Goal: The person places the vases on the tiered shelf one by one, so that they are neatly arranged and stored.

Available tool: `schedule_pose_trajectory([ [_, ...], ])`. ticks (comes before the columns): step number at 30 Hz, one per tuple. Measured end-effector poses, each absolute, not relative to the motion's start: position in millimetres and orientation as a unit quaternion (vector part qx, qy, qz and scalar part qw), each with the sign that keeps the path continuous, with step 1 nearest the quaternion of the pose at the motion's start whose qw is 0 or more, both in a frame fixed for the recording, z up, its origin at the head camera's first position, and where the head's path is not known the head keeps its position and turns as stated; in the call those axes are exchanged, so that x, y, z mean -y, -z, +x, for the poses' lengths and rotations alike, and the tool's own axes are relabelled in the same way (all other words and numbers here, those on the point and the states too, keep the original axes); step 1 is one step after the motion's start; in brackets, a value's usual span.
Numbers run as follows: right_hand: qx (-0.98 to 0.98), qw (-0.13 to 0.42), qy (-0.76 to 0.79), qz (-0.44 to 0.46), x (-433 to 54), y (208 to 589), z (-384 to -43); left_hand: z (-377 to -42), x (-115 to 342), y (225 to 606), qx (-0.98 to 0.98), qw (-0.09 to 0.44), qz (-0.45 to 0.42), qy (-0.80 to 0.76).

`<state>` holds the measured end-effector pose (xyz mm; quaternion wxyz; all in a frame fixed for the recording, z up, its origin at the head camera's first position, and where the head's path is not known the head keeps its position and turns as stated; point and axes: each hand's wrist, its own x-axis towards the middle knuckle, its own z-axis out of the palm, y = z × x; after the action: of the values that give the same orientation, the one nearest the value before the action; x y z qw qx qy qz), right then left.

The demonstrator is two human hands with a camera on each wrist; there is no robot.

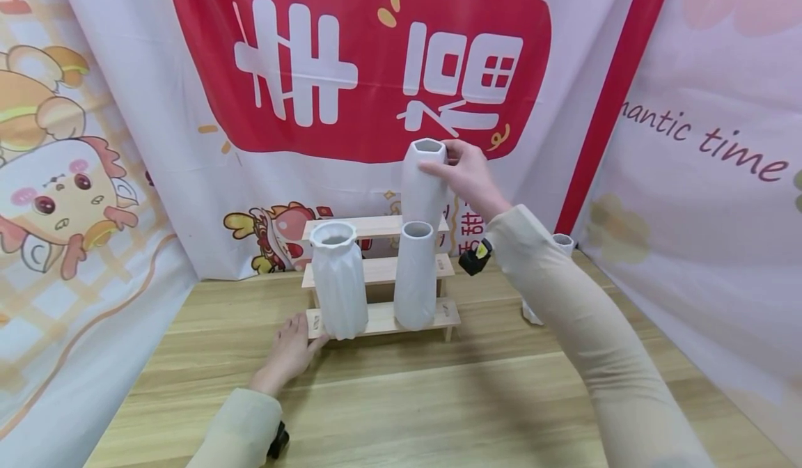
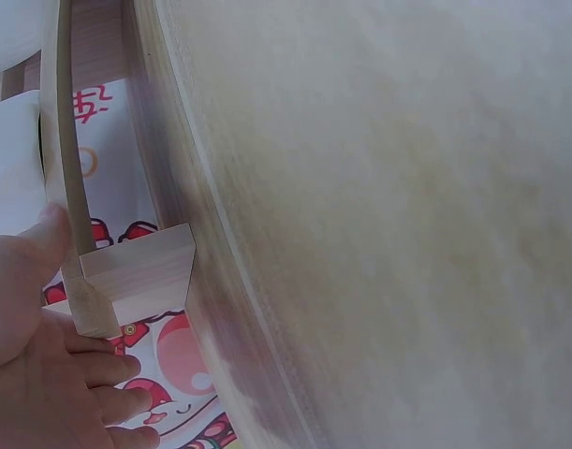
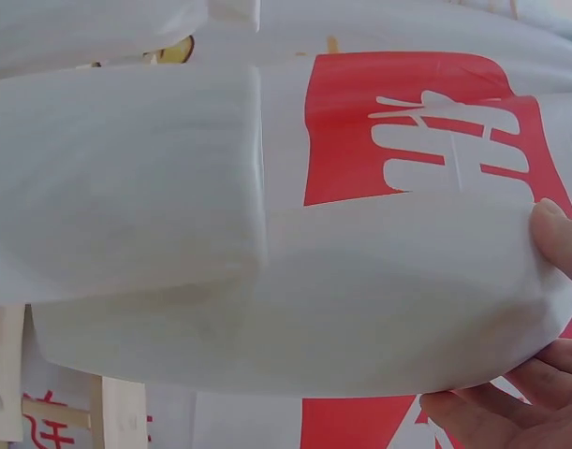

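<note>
My right hand (image 1: pixel 466 175) pinches a tall white faceted vase (image 1: pixel 421 189) near its rim, thumb in front and fingers behind. The vase stands upright at the top tier of a three-tier wooden display stand (image 1: pixel 381 271); its base is hidden by another vase, so contact cannot be told. On the bottom tier are a white pleated vase (image 1: pixel 340 287) at left and a smooth, tapered white vase (image 1: pixel 416 280) at right. At the bottom tier's left end, my left hand (image 1: pixel 289 353) holds the shelf edge (image 2: pixel 66 168) between thumb and fingers.
Partly behind my right forearm, another white vase (image 1: pixel 563 242) stands on the wood-grain table (image 1: pixel 401 398). Printed cloth (image 1: pixel 376 141) hangs behind the stand and along both sides. A black wrist strap mount (image 1: pixel 475 258) sits on the right sleeve.
</note>
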<state>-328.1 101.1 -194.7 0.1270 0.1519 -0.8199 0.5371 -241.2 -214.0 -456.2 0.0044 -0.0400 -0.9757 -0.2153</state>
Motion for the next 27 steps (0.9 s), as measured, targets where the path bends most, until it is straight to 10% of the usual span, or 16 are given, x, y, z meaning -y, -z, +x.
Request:
schedule_pose_trajectory([
  [27,0.815,0.093,-0.547,0.168,-36,202,-333,-240,214,456,0.974,0.011,-0.036,0.222],
])
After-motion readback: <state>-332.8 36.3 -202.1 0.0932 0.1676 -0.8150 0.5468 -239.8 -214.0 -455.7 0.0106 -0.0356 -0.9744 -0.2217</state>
